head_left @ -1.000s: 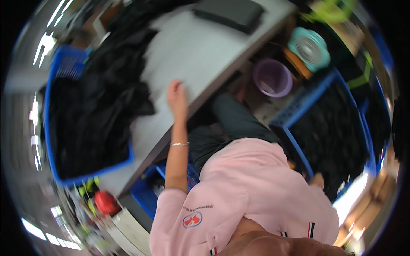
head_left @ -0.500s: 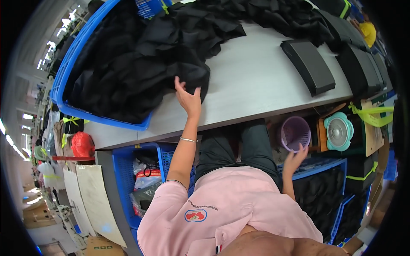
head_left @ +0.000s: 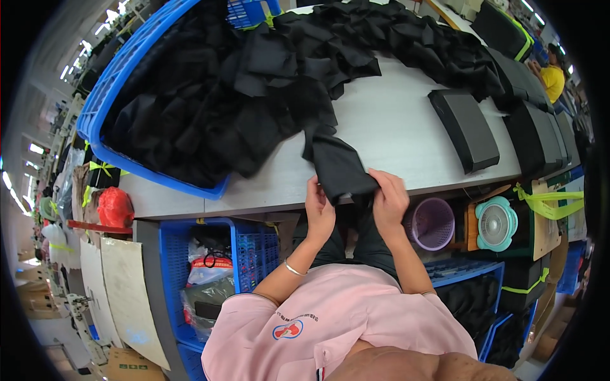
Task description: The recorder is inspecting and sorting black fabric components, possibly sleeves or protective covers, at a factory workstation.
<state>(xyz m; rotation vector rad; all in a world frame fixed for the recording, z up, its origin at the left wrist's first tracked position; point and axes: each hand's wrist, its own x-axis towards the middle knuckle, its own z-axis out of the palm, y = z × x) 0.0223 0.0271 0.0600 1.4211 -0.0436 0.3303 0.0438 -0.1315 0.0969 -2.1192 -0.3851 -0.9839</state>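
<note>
Between my two hands, at the table's front edge, hangs a black fabric piece (head_left: pixel 341 166). My left hand (head_left: pixel 320 211) pinches its near left corner, while my right hand (head_left: pixel 389 199) grips the right side with thumb and fingers closed. The far end of the piece lies against a large heap of black fabric pieces (head_left: pixel 190 120). This heap fills a blue plastic basket (head_left: pixel 152 182) lying on the left of the table and spills out over the tabletop.
To the right on the grey table (head_left: pixel 406 127) lies a flat black stack (head_left: pixel 467 130), with more black stacks (head_left: pixel 534 136) beyond. Below the edge stand a purple bin (head_left: pixel 433 223), a teal fan (head_left: pixel 497 223) and a blue crate (head_left: pixel 254 254). A person in yellow (head_left: pixel 551 81) is at far right.
My left hand has come back from the heap toward me with a black fabric piece. My right hand has risen from beside the purple bin and now grips the piece too.
</note>
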